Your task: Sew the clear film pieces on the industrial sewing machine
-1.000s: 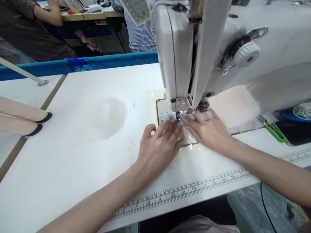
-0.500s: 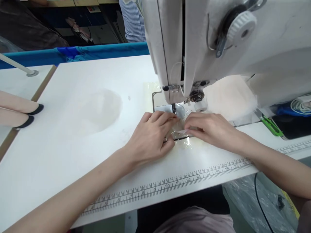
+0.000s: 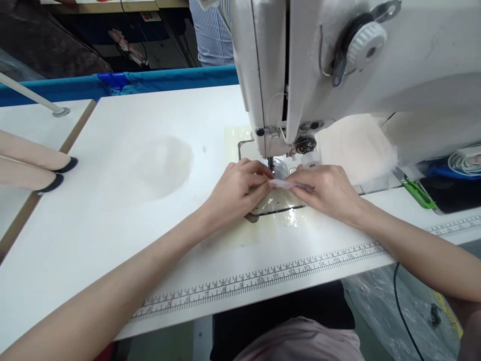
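Observation:
A small strip of sheer whitish fabric (image 3: 282, 184) is stretched between my two hands, just in front of the presser foot (image 3: 271, 164) of a white sewing machine (image 3: 263, 75). My left hand (image 3: 242, 188) pinches its left end between thumb and fingers, close to the foot. At the other end my right hand (image 3: 319, 188) grips it, the fingers closed together. Under the hands lies the metal needle plate (image 3: 278, 204), partly covered by clear yellowish film. Whether the fabric reaches under the foot is hidden by my fingers.
Pale sheer fabric pieces (image 3: 356, 145) lie under the machine arm, near green thread snips (image 3: 419, 193) and a dark phone (image 3: 447, 193). A translucent round piece (image 3: 165, 168) rests on the white table. A printed ruler (image 3: 263, 281) runs along the front edge. Another person's striped shirt (image 3: 212, 35) shows behind.
My left hand has lifted from lying flat by the plate into a pinch on the fabric strip. My right hand has moved slightly, and the strip now shows taut between them.

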The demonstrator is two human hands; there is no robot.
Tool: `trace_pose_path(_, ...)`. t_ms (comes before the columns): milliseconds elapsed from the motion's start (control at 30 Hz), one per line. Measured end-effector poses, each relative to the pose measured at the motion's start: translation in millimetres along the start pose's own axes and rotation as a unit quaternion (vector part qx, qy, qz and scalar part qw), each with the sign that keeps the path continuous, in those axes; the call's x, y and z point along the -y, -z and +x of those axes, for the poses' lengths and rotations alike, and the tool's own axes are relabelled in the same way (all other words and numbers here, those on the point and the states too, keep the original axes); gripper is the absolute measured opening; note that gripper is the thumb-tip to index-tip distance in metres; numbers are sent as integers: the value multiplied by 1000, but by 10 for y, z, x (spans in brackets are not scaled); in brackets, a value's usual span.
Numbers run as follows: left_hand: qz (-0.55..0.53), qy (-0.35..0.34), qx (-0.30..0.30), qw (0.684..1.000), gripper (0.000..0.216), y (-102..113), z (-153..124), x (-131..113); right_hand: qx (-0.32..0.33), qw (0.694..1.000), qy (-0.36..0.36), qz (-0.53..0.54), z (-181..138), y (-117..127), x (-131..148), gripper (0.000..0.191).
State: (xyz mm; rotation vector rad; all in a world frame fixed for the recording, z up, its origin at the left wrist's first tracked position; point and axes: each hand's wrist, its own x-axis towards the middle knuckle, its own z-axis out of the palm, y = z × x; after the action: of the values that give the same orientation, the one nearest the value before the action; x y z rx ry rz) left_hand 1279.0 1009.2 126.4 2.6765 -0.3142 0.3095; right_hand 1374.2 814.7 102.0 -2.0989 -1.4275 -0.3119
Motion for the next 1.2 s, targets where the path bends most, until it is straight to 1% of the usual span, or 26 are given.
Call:
trace_pose_path(67, 94, -66, -38, 993, 23, -53, -100, -2, -9, 997, 56, -53, -19, 1, 22, 16)
trace_pose_path(133, 195, -125, -77, 970, 23, -96, -202, -37, -30, 987, 117, -110, -31, 8, 46, 16)
trace_pose_path(167, 238, -143, -86, 957, 25, -109, -245, -66, -40, 981, 141, -129, -35, 12, 57, 16)
trace_pose_path(233, 301, -157, -86, 937, 28, -113, -305, -136, -43, 974, 173, -142, -37, 15, 74, 17)
trace_pose_path(300, 332, -151, -69, 929, 28, -101, -330, -197, -38, 972, 185, -141, -37, 12, 83, 19)
trace_pose_path(433, 335, -144, -46, 930, 29, -77, -329, -237, -38, 973, 182, -139, -43, -1, 86, 19)
trace_pose_path(667, 311, -137, -55, 939, 29, -75, -316, -185, -33, 973, 176, -147, -54, -28, 64, 22)
trace_pose_path(800, 290, -131, -44, 947, 30, -74, -281, -125, -14, 977, 158, -140, -23, -53, 36, 25)
trace_pose_path(900, 277, -123, -46, 952, 31, -78, -247, -69, 0, 984, 133, -119, 19, -71, 8, 25)
trace_pose_path(967, 282, -119, -50, 951, 31, -77, -224, -41, 4, 986, 122, -114, 42, -82, -11, 25)
trace_pose_path(1067, 301, -108, -31, 947, 31, -72, -206, -25, 1, 987, 116, -114, 52, -94, -28, 23)
trace_pose_path(1133, 310, -113, -42, 943, 30, -73, -212, -30, -2, 987, 108, -119, 37, -97, -24, 19)
trace_pose_path(1200, 313, -124, -66, 939, 28, -78, -231, -44, -5, 986, 106, -127, 13, -97, -8, 21)
